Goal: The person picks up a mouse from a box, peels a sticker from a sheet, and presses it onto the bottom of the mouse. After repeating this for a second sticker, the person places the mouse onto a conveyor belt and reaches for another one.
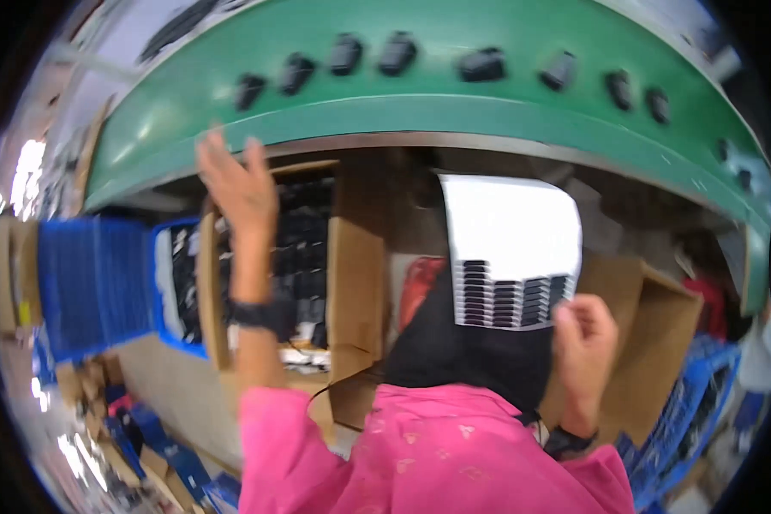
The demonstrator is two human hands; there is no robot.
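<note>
My left hand (242, 184) is raised near the green belt's front edge, its fingers spread and nothing visible in them. It is slightly blurred. Below it stands a cardboard box (355, 270) holding rows of dark pieces. Across my lap lies a white sheet of black stickers (512, 227), with stepped columns of small dark strips at its near end. The curled fingers of my right hand (587, 338) pinch at the sheet's near right corner; the fingertips are partly hidden.
Small black parts (482, 64) stand spaced along the green belt (420, 116). At left, a blue crate (98, 278) stands near a blue bin (178, 287) of dark pieces. An open cardboard box (651, 334) and another blue crate (690, 411) are at right.
</note>
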